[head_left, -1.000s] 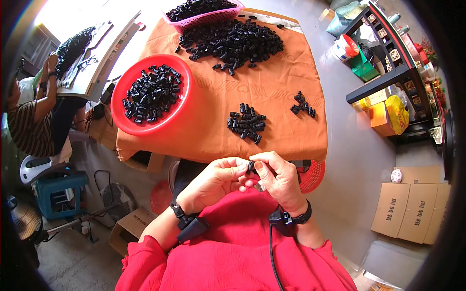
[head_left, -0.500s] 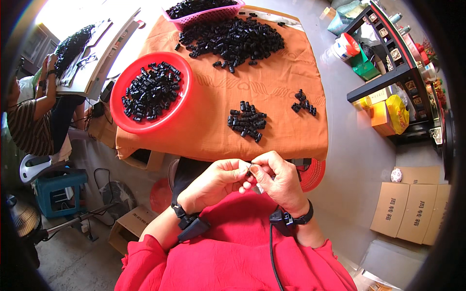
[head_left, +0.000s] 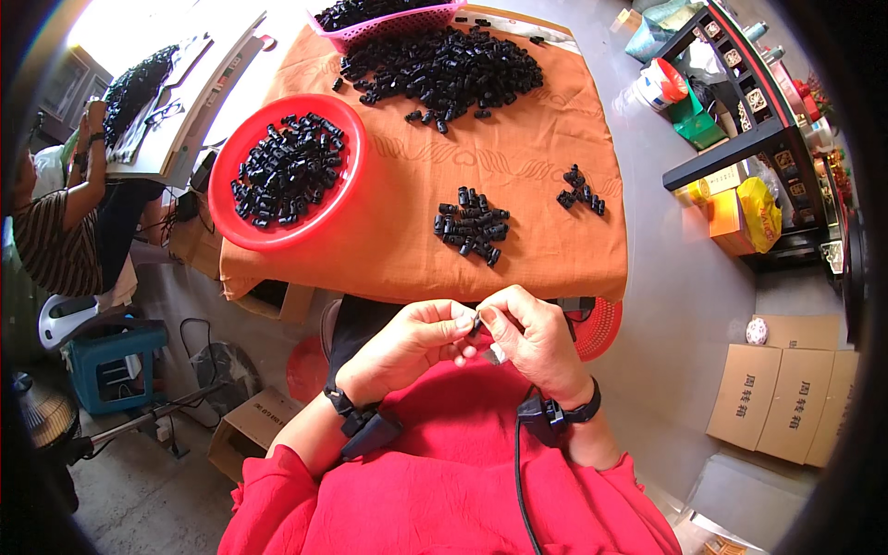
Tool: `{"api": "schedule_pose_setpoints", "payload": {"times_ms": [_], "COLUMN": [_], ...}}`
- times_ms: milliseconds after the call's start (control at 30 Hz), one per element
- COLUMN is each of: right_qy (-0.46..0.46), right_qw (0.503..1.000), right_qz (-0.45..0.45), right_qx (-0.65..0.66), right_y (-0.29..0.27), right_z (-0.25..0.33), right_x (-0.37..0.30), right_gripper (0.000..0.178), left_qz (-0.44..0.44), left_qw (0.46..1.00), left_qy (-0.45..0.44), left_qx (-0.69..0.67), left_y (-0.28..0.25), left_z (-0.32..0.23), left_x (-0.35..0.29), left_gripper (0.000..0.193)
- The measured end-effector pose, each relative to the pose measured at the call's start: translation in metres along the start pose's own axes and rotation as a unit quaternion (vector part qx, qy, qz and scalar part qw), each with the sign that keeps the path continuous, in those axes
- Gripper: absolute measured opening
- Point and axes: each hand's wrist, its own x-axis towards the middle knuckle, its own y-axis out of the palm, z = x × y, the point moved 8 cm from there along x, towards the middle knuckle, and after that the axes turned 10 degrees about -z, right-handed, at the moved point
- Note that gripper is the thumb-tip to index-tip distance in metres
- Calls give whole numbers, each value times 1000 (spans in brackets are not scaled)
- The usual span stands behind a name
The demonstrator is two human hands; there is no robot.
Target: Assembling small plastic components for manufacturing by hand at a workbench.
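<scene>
Just past the table's near edge, my hands meet over my lap, both closed. Between thumb and forefinger, my left hand [head_left: 402, 347] pinches a small black plastic fitting [head_left: 476, 324]. Pressed against the same piece are the fingertips of my right hand [head_left: 535, 342]. A small pale, silvery flat piece [head_left: 497, 354] shows under the right fingers; its kind is unclear. Similar black fittings form a medium cluster [head_left: 472, 227] ahead of my hands and a smaller cluster [head_left: 583, 191] to its right. A red basin [head_left: 355, 190] at left holds many more.
An orange cloth [head_left: 398, 268] covers the table. At its far side lie a large heap of black fittings [head_left: 444, 79] and a pink basket [head_left: 393, 32] of them. Another person [head_left: 69, 217] works at the left. A black shelf [head_left: 731, 153] and cardboard boxes [head_left: 786, 398] stand at right.
My fingers have shifted slightly around the black fitting, and more of the pale piece shows below my right hand. The clusters on the cloth look the same.
</scene>
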Motion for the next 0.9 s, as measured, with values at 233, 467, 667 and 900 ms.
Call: {"api": "schedule_pose_setpoints", "payload": {"times_ms": [233,467,667,900], "right_qy": [-42,-61,-149,-146], "right_qw": [999,993,978,986], "right_qz": [-31,10,-30,-44], "right_qx": [-16,-96,-140,-69], "right_y": [-1,1,3,2], "right_z": [-4,11,18,17], "right_x": [0,0,-1,-2], "right_gripper": [12,29,40,41], "left_qz": [-22,-61,-40,-12], "left_qw": [1000,998,997,999], "left_qy": [-10,12,28,-8], "left_qx": [-3,-25,-53,-53], "left_y": [-6,-15,-11,-4], "left_z": [4,1,1,4], "left_x": [3,4,6,6], "left_gripper": [16,11,12,23]}}
